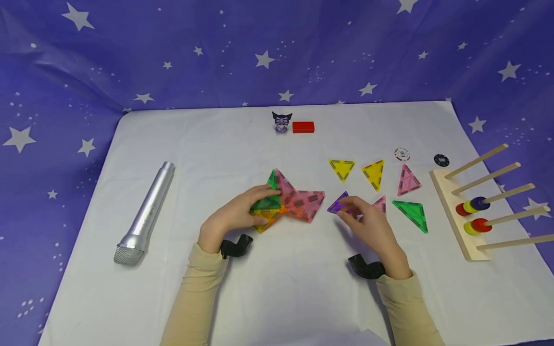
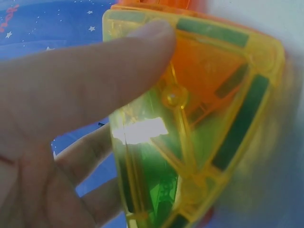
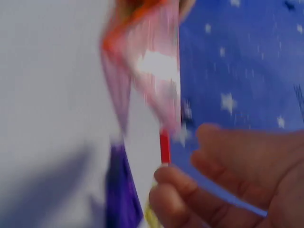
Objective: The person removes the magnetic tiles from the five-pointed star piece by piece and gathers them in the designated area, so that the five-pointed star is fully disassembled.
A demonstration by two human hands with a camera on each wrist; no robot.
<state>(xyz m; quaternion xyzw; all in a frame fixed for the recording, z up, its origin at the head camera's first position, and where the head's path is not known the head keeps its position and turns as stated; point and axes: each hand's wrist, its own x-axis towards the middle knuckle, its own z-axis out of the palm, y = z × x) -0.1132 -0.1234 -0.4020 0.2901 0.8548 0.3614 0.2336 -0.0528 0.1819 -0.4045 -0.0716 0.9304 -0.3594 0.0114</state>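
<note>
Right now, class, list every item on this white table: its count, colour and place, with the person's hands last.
joined tile cluster: one, green, pink, orange, yellow; centre.
purple triangle tile: one; right of the cluster.
loose triangle tiles: two yellow, two pink, one green; centre right.
microphone: one, silver; left.
red block: one; far edge.
cat-eared figurine: one, dark; beside the block.
poker chips: one white, one black; far right.
wooden peg rack: one, with red, yellow, blue rings; right edge.
left hand: holds the cluster.
right hand: pinches the purple tile.
</note>
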